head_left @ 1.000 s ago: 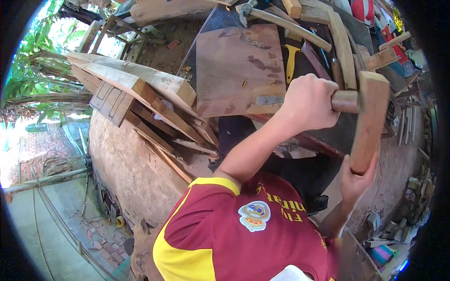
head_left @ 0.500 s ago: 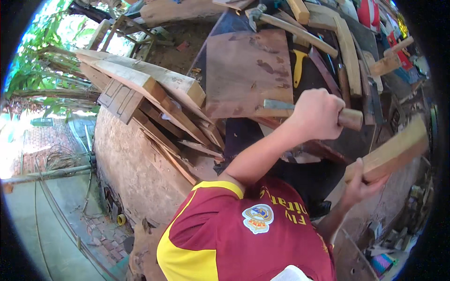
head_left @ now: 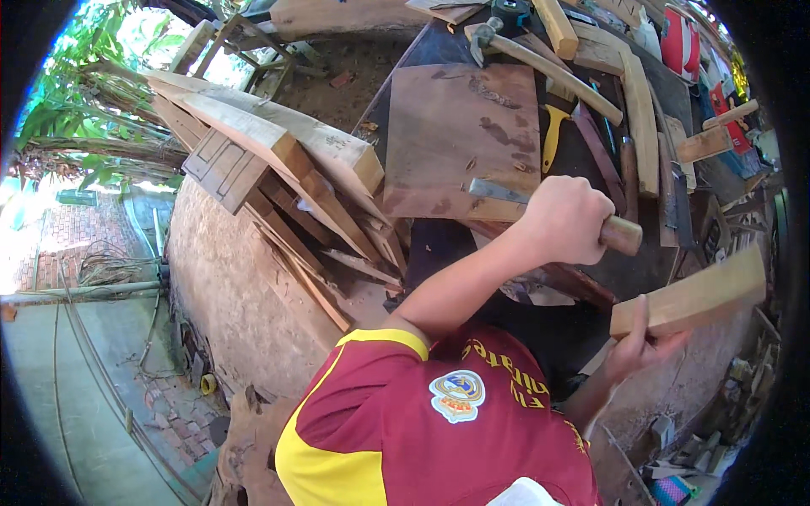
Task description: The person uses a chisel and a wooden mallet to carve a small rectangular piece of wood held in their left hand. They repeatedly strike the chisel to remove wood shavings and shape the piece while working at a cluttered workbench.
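My left hand [head_left: 567, 218] is wrapped round the wooden handle of a chisel [head_left: 499, 191]. Its flat metal blade points left, over the near edge of a brown wooden board [head_left: 460, 126] on the bench. Off to the right, my right hand [head_left: 643, 344] grips a thick rectangular block of wood [head_left: 696, 291] by its near end, the far end slanting up and away. Chisel and block are apart. The fingers behind the block are partly hidden.
On the bench lie a claw hammer [head_left: 548, 72], a yellow-handled tool [head_left: 553, 135], a curved wooden piece [head_left: 641, 126] and a clamp-like wooden tool [head_left: 717, 135]. Long timber beams [head_left: 278, 135] lean at the left. Wood scraps [head_left: 696, 455] fill the lower right.
The block in my right hand has come down and lies flatter, no longer smeared by motion. My left hand with the chisel has shifted slightly left over the board. The whole view has turned slightly.
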Tool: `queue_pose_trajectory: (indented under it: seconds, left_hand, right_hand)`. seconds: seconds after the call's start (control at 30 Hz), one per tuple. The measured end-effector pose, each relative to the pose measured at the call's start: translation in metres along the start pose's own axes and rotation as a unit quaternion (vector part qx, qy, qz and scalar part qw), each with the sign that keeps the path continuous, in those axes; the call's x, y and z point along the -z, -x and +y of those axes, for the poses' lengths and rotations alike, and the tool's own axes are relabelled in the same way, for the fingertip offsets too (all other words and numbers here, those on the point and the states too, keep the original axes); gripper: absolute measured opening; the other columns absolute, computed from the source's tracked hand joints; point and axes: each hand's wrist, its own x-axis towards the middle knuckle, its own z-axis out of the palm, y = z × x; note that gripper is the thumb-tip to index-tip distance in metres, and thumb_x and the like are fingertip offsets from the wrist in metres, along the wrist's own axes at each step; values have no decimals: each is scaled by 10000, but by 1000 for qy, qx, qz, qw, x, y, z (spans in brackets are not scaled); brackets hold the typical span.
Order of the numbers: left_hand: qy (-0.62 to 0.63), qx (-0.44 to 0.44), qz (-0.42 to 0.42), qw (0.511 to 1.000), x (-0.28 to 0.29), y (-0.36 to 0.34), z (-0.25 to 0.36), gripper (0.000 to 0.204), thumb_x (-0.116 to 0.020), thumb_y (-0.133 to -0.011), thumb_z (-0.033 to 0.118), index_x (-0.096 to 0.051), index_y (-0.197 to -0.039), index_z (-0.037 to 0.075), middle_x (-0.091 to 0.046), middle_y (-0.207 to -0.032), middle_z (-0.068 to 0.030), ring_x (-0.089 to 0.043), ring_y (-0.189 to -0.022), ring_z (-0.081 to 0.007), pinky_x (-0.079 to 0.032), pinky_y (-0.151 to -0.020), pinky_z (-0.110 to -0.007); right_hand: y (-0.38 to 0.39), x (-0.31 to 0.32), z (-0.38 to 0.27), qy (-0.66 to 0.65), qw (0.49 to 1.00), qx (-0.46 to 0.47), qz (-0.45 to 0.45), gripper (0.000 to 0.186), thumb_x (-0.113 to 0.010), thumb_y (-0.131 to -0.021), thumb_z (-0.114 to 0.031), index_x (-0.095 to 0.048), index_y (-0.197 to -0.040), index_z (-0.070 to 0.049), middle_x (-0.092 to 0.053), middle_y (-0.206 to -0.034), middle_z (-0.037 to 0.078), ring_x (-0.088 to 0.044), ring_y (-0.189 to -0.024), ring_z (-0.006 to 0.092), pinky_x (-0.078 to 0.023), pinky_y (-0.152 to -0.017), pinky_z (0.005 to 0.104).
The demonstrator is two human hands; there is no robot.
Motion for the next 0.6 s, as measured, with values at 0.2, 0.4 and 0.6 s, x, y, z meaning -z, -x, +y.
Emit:
queue_pose_trajectory:
  seconds: [0.2, 0.4, 0.6]
  left_hand:
    - [49, -8, 4, 999, -1, -4, 13, 111, -667, -527, 176, -602, -574, 101, -564, -540, -137, -598, -552, -342, -494, -529, -426]
    - [65, 10, 33, 997, 3, -9, 12, 106, -663, -539, 170, -596, -576, 96, -568, -547, -140, -595, -560, -350, -497, -541, -429]
    - [79, 23, 76, 994, 9, -11, 10, 100, -662, -553, 175, -602, -589, 105, -575, -567, -136, -596, -589, -355, -499, -558, -422]
  right_hand:
    - [0, 5, -3, 79, 996, -10, 44, 787, -790, -718, -73, -322, -1341, 39, -476, -1248, 217, -537, -1066, 277, -497, -893, 398]
    - [-37, 25, -4, 73, 990, 35, 116, 667, -780, -720, -33, -397, -1260, 58, -531, -1175, 193, -566, -1011, 254, -529, -836, 374]
    - [-47, 26, 24, -15, 992, 88, 91, 673, -794, -702, -63, -419, -1251, 41, -532, -1216, 191, -555, -1059, 266, -491, -895, 391]
